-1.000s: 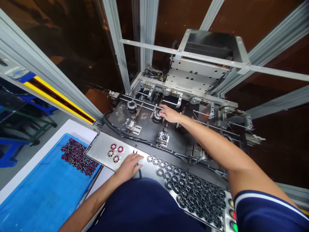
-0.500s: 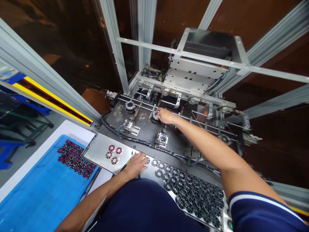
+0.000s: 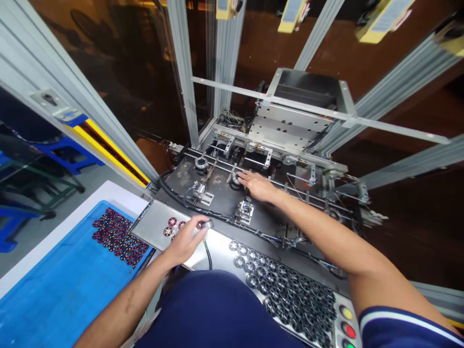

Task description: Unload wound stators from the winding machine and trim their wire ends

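Note:
My left hand point(image 3: 186, 241) is closed, thumb and fingers gripping a small round metal part point(image 3: 208, 224) above the metal tray point(image 3: 150, 217). Close behind that hand, red-and-black round parts point(image 3: 168, 231) lie on the tray, some of them covered by the fingers. My right hand point(image 3: 255, 185) reaches over the machine with its fingers stretched out, the tips at a round fixture point(image 3: 235, 180). The fingers partly cover that fixture, and I cannot tell what sits in it. A second round fixture point(image 3: 201, 165) stands farther left on the dark machine plate.
Many dark round parts point(image 3: 290, 285) fill the tray's right side, beside yellow, red and green buttons point(image 3: 348, 330). A blue bin point(image 3: 54, 285) with a heap of red-and-black parts point(image 3: 119, 237) stands left. Rails, clamps and a cable point(image 3: 217, 215) surround the fixtures; frame posts point(image 3: 184, 72) rise behind.
My left hand has lifted off the row of round parts and moved left, now holding one. My right hand's fingers have straightened from a pinch at the fixture. The view has shifted slightly.

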A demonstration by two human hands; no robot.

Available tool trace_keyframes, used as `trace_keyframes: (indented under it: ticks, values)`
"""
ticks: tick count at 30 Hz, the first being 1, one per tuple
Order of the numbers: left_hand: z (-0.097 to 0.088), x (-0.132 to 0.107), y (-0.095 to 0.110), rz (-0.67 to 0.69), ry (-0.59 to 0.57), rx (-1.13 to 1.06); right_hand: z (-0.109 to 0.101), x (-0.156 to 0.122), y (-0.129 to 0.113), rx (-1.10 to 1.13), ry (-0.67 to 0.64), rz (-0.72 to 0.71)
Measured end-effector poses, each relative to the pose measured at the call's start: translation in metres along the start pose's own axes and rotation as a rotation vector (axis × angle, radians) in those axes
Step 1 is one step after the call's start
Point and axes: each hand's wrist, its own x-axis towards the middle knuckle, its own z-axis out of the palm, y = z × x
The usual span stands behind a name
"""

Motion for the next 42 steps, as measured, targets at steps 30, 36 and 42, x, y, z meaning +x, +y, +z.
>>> trace_keyframes:
  ticks: [30,36,42]
  values:
    - [-0.022,-0.068,0.068,0.157,0.017,-0.255,-0.041,-0.131,-0.191,1.121,0.046,-0.43]
    - [-0.012,-0.055,0.066,0.095,-0.082,-0.275,-0.042,-0.136,-0.153,1.056,-0.047,-0.458]
    - [0.005,-0.033,0.029,-0.137,-0.16,-0.125,-0.053,-0.131,0.009,0.413,0.108,0.189]
